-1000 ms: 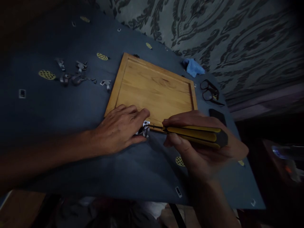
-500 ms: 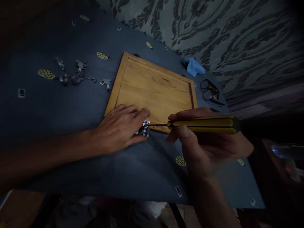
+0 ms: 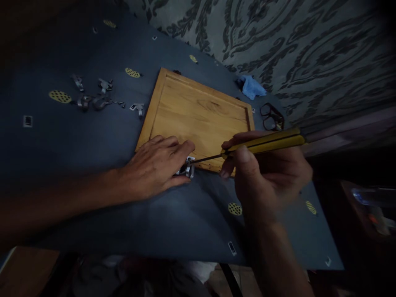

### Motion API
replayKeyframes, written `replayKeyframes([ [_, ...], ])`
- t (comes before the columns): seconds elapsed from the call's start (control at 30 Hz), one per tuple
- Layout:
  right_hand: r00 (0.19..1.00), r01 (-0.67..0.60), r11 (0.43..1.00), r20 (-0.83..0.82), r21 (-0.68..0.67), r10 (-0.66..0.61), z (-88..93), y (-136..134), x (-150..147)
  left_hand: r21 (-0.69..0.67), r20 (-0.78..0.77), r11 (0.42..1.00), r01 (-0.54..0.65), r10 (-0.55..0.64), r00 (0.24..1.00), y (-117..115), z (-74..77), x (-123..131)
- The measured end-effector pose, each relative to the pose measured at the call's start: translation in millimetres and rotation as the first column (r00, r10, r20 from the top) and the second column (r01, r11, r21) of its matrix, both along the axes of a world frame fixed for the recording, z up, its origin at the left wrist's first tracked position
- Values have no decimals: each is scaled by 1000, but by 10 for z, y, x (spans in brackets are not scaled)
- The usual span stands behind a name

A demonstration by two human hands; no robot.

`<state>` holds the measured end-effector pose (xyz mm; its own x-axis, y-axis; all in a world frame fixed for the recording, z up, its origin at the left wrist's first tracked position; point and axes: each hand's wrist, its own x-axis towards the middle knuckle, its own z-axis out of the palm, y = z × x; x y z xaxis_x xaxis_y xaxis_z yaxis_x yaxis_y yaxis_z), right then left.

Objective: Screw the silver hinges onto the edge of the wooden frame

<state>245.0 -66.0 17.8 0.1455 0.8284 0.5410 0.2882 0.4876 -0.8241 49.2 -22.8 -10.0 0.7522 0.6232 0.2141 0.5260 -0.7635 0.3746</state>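
Note:
My left hand (image 3: 156, 165) presses a small metal hinge (image 3: 188, 168) against the near edge of a wooden board (image 3: 201, 115), its fingers curled over the part. My right hand (image 3: 266, 173) grips a yellow-handled screwdriver (image 3: 266, 143). The thin dark shaft slopes down to the left and its tip meets the hinge beside my left fingertips. The handle end points up and to the right.
Several loose metal hinge parts (image 3: 95, 99) lie at the left on the dark blue table cover (image 3: 93, 156). A blue cloth (image 3: 251, 87) and black glasses (image 3: 272, 116) lie beyond the board's right corner. A patterned wall (image 3: 293, 49) rises behind.
My right hand has tilted the screwdriver handle upward and drawn back a little, while the tip stays at the hinge. My left hand has not moved.

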Motion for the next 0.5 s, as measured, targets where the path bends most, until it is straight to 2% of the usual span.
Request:
replayKeyframes([
  [0.1,997,-72,992,-9,-103,72,14,25,59,1,-6,1000,1,-1,1000,3,1,3],
  [0.17,994,-110,987,0,-120,111,29,31,82,-8,-18,1000,-3,3,1000,3,3,10],
  [0.37,998,-54,997,15,-62,55,55,55,21,-16,-35,1000,-13,13,999,0,16,25],
  [0.5,995,-94,984,13,-150,97,143,91,11,-26,-47,1000,-9,7,999,5,30,23],
])
